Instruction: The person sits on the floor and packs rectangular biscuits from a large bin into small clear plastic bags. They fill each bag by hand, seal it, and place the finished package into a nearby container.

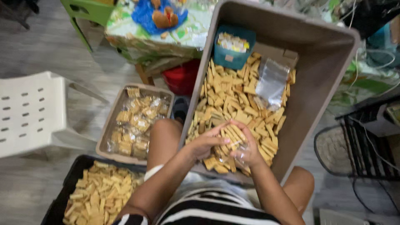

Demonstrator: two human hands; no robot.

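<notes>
1. My left hand (207, 143): fingers curled over a small stack of tan biscuit sticks (231, 136), grasping them from the 9 o'clock side, palm turned inward.
2. My right hand (246, 151): fingers closed on a clear plastic bag (236, 153) and on the same stack from the 3 o'clock side; the bag is blurred, and I cannot tell how far the sticks sit inside it.
3. Stack position: held between both hands, touching each, just above the near end of the loose heap.
4. Large grey bin (321, 62): tilted across my knees and running off toward 12 o'clock, its floor covered by the heap of loose biscuit sticks (233, 98).
5. Inside the bin at 12 o'clock from my hands: a teal box (230, 55) with small yellow-and-white pieces on top; at 1 o'clock, an empty clear bag (271, 82) lying on the heap.
6. Beige tray (105, 139), at 9 o'clock of my hands, well apart: filled with sealed packets of biscuits (135, 121).
7. Black crate (73, 175), at 8 o'clock, near my left elbow: more loose biscuit sticks inside.
8. White plastic chair (31, 110), far at 9 o'clock, beyond the tray.
9. Red container (182, 77), at 11 o'clock, under a table with a patterned cloth (137, 33).
</notes>
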